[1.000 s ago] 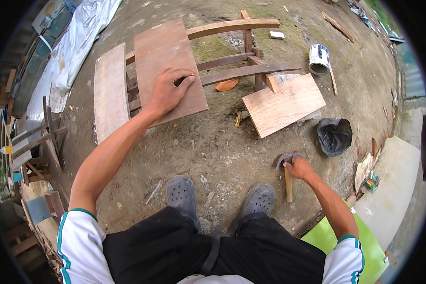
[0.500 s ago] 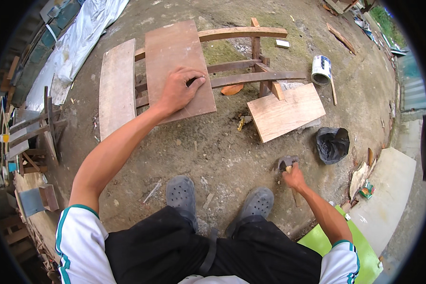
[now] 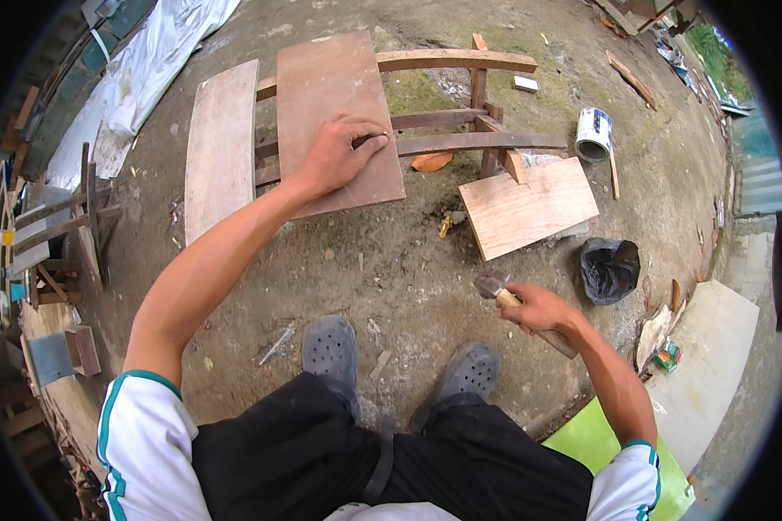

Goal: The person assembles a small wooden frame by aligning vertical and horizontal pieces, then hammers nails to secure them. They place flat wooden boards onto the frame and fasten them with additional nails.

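Note:
My left hand (image 3: 343,156) rests on a brown wooden board (image 3: 330,78), its thumb and forefinger pinched together near the right edge. Whatever the fingertips hold is too small to make out. The board lies across the rails of a wooden frame (image 3: 460,59), and a paler board (image 3: 222,148) lies across them further left. Wrapped round a wooden handle, my right hand (image 3: 539,308) holds a hammer (image 3: 493,284) above the ground, its metal head pointing left.
A light plywood piece (image 3: 530,207) leans by the frame's right leg. Nearby are a black bag-like container (image 3: 610,271), a paint can (image 3: 593,135) on its side and a small white box (image 3: 525,83). A green panel (image 3: 573,438) lies at lower right; white sheeting (image 3: 161,69) lies upper left.
My right hand has swung the hammer up and to the left, tilting its handle. My left hand stays pinched on the brown board, while the whole view shifts slightly.

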A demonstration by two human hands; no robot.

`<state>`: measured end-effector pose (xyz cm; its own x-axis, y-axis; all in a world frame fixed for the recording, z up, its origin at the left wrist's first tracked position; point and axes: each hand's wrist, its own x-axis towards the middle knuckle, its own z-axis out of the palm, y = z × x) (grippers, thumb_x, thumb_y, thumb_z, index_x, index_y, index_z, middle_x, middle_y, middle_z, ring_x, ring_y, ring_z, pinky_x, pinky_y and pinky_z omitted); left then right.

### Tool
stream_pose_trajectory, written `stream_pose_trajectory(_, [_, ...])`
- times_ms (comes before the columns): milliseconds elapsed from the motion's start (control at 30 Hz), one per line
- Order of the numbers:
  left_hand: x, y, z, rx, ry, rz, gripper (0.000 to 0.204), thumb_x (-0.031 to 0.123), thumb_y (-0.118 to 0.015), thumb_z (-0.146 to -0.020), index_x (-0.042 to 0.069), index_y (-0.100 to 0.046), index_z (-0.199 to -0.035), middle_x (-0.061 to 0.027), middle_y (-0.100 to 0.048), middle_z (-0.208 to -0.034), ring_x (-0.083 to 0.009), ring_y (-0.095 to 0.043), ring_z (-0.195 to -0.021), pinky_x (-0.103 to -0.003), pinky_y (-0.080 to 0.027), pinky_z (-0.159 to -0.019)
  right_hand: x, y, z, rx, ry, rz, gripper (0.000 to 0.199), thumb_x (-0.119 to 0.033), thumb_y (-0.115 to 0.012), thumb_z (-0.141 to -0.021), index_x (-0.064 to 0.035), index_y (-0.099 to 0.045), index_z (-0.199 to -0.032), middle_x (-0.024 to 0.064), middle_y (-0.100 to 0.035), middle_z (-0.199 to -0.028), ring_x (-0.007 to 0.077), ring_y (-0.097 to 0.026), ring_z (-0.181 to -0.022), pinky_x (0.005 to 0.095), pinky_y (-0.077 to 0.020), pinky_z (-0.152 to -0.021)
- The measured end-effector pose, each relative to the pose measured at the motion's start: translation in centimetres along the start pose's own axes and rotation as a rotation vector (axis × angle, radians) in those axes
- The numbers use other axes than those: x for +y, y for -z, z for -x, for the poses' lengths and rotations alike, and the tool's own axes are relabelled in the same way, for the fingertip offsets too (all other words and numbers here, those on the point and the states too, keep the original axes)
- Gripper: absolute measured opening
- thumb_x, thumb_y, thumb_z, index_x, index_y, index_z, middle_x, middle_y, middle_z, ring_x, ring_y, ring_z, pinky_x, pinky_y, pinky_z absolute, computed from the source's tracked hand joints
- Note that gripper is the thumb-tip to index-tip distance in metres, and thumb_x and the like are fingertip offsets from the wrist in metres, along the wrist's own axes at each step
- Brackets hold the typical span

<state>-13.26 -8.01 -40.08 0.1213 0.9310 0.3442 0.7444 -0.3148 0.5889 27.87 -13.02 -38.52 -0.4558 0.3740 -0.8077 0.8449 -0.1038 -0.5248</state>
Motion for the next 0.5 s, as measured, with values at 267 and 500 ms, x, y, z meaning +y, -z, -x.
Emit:
stream_pose_trajectory(267, [-0.1, -0.2, 0.0, 0.012, -0.016, 0.003, 0.017, 0.017, -0.07, -0.091, 0.005, -0.077, -0.102, -0.0098, -0.075, -0.108, -0.029, -0.064, -0.104, -0.04, -0.047, -0.097, -7.3, -0.5, -1.5, 0.139, 0.177, 0.027, 0.033, -0.031, -0.062, -0.092, 0.0001, -0.059, -0.101, 0.0113, -0.062, -0.072, 0.0209, -0.063, -0.059, 0.038, -0.05, -0.059])
stream_pose_trajectory(500, [0.0, 0.1, -0.1, 0.004, -0.045, 0.01, 0.016, 0.016, -0.071, -0.09, 0.004, -0.077, -0.1, -0.0113, -0.074, -0.106, -0.0299, -0.065, -0.1, -0.041, -0.049, -0.095, -17.0, 2.2, -0.8, 0.328, 0.39, -0.222, 0.042, -0.041, -0.054, -0.102, -0.0004, -0.052, -0.111, 0.0096, -0.059, -0.076, 0.0173, -0.06, -0.055, 0.0332, -0.0493, -0.05])
